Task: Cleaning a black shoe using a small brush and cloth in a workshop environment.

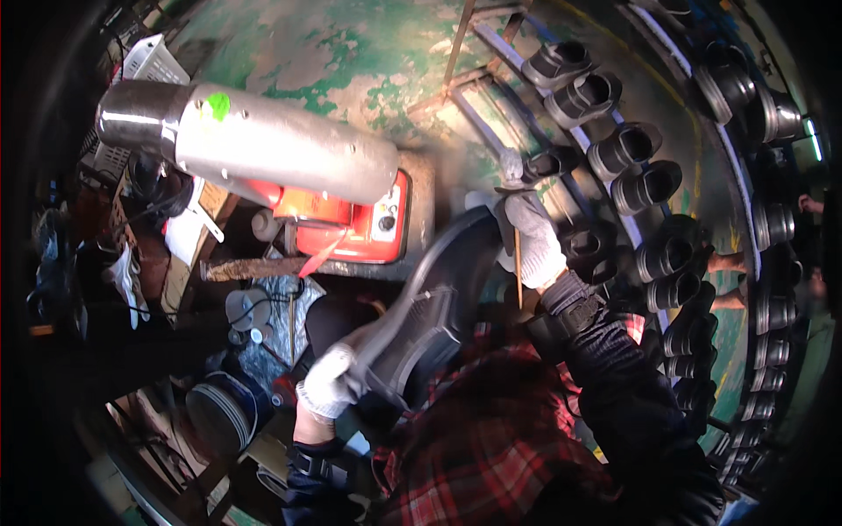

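A black shoe or boot (431,302), blurred by motion, lies slantwise in front of my body. My left hand (330,383), in a white glove, is closed on its near-left end. At the other end, my right hand (533,241), also in a white glove, is closed round a tool with a thin wooden handle (518,272). That tool's upper end is blurred beside the shoe, so its kind cannot be made out. Whether my right fingers also touch the shoe is unclear.
A silver cylindrical heater (285,140) on a red base (351,230) stands ahead to the left. Racks of black shoes (624,149) line the right side. A white plastic basket (158,60) and a round tub (219,412) are at left. Another person's arm (726,262) shows at right.
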### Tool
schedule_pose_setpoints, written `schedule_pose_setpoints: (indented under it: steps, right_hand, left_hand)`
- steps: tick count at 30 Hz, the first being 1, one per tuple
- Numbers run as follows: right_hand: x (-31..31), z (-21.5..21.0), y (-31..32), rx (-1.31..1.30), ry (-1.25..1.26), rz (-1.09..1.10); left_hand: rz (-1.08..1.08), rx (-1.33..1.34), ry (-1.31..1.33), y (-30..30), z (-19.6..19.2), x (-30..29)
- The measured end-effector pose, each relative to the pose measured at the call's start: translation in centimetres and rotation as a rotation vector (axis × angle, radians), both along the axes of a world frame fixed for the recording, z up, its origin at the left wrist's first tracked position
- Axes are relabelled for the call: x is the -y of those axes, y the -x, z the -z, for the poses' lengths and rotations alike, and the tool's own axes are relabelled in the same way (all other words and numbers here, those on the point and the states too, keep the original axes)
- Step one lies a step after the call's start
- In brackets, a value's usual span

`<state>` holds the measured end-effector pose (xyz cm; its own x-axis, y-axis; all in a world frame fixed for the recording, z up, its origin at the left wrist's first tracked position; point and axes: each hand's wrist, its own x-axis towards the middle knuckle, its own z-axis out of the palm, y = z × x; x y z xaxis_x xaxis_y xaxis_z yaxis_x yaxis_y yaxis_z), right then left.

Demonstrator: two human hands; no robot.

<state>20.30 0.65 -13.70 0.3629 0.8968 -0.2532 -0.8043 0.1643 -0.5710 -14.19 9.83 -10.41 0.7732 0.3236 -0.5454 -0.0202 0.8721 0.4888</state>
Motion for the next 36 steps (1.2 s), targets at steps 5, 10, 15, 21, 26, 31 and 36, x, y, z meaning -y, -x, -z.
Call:
schedule_pose_setpoints:
  steps: [5,10,15,21,26,31,36]
  right_hand:
    - [6.2,4.8,2.1,0.489,0.38,-0.173]
    - [8.7,-1.7,5.6,0.571,0.552,-0.1]
    - [9.5,-7.0,11.8,0.388,0.326,-0.667]
    - [16.5,-5.1,7.6,0.712,0.738,-0.333]
    - [14.3,-8.5,11.4,0.793,0.358,-0.33]
    - [14.0,-0.9,13.6,0.716,0.277,-0.517]
    - [13.0,1.4,13.0,0.993,0.47,-0.322]
  left_hand:
    - [0.336,-0.139,0.295,-0.1,-0.5,6.0]
    - [0.271,-0.246,0.193,0.2,-2.3,8.4]
    - [0.34,-0.263,0.06,-0.5,-4.5,9.8]
    - [0.26,-0.277,0.029,2.8,-4.4,11.8]
    - [0.381,-0.359,-0.015,2.2,-5.4,10.8]
    - [0.69,-0.394,-0.156,4.5,-3.2,8.7]
    - [0.784,-0.454,-0.288,6.5,-2.4,8.8]
